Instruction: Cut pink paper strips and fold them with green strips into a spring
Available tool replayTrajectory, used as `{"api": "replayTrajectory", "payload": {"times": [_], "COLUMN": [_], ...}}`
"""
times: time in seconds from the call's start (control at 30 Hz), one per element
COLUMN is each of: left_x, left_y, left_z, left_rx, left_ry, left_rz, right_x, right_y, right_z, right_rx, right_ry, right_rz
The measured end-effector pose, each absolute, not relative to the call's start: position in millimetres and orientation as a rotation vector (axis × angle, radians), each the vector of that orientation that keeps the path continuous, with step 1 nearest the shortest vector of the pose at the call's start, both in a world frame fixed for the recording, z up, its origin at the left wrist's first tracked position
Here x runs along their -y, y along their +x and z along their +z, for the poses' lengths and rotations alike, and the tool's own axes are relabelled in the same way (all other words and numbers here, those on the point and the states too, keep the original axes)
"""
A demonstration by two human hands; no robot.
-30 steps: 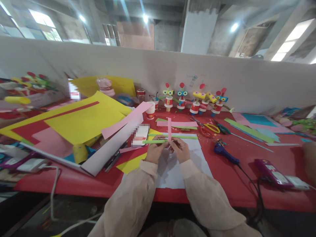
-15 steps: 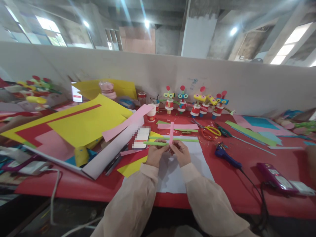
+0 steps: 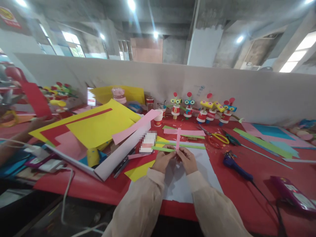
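In the head view, my left hand (image 3: 164,161) and my right hand (image 3: 187,160) meet above a white sheet (image 3: 202,171), their fingertips pinched together. A light green paper strip (image 3: 161,149) runs out to the left from my left fingers. From the same pinch a pink paper strip (image 3: 178,140) stands away from me, at roughly a right angle to the green one. My right fingertips close on its near end. The fingers hide how the two strips meet. Beyond them, another green strip (image 3: 194,145) and a wide pink strip (image 3: 192,132) lie flat.
Scissors (image 3: 217,138), pliers (image 3: 232,138) and a blue glue gun (image 3: 235,167) with a cord lie to the right. Several paper-cup figures (image 3: 189,110) stand along the back wall. Yellow sheets (image 3: 98,128) and a rolled white sheet (image 3: 123,151) spread left. A co-worker's arm (image 3: 22,135) is far left.
My view has turned a little left, so everything sits further right and lower. A co-worker's red paper and scissors now show at far left. My hands keep the same pinch on the strips.
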State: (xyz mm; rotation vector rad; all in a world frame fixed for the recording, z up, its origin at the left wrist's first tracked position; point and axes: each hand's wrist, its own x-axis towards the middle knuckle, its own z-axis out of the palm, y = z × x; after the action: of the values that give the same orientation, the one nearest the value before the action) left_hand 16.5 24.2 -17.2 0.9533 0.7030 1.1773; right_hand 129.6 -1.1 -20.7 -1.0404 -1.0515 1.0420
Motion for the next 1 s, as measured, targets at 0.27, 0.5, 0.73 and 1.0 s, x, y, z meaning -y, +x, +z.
{"api": "replayTrajectory", "payload": {"times": [0.27,0.5,0.73,1.0], "left_x": [-24.0,-25.2,-22.3,-23.7], "left_y": [16.2,15.9,16.6,14.1], "left_z": [-13.9,-12.8,-8.4,-11.9], "left_rx": [-0.711,-0.687,-0.647,-0.692], "left_ry": [0.95,0.824,0.858,0.82], "left_rz": [1.199,1.222,1.128,1.192], "right_x": [0.1,1.7,-1.2,-1.9], "right_y": [130.3,128.1,127.9,126.2], "right_z": [-24.5,-19.4,-15.6,-16.4], "right_rx": [1.038,1.072,0.865,0.884], "right_ry": [-1.012,-0.974,-0.966,-0.956], "right_rz": [1.089,1.059,1.096,1.1]}}
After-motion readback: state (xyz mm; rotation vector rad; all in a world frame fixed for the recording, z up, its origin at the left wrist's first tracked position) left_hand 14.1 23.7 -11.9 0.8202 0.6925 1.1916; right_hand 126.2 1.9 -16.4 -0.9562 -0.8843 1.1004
